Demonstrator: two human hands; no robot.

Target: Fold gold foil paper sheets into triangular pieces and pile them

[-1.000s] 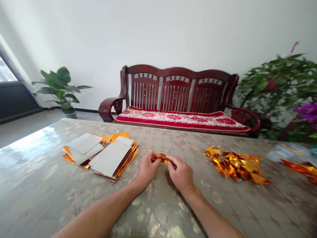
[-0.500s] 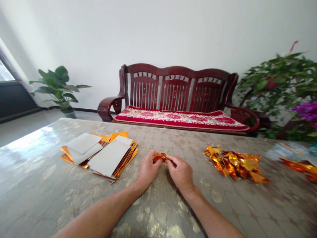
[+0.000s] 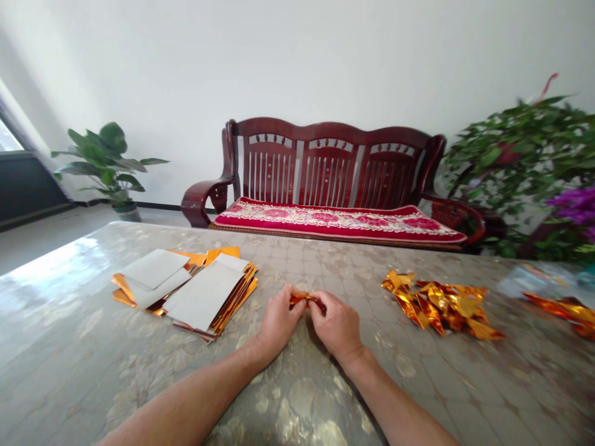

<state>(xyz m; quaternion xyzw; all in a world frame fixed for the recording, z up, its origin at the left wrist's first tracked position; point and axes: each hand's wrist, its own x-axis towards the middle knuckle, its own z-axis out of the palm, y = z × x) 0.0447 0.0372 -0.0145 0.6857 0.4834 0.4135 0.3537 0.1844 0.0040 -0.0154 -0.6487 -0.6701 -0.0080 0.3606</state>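
Between my two hands is a small piece of orange-gold foil paper (image 3: 304, 297), mostly covered by my fingers. My left hand (image 3: 280, 313) pinches its left side between thumb and fingers. From the other side my right hand (image 3: 337, 322) grips it, the two thumbs close together. To the left lies a stack of foil paper sheets (image 3: 204, 294), grey-white backs up and orange edges showing. A heap of folded gold foil pieces (image 3: 441, 303) rests to the right of my hands.
The table (image 3: 297, 396) has a shiny patterned cover. At its right edge are a clear plastic bag (image 3: 534, 279) and more orange foil (image 3: 564, 313). Beyond the table stands a wooden bench (image 3: 332, 167) with a red cushion, potted plants (image 3: 106, 161) on either side.
My right hand has closed in toward the left, so the thumbs are nearer each other. Less of the foil paper shows between the fingers. The stack and heap look the same.
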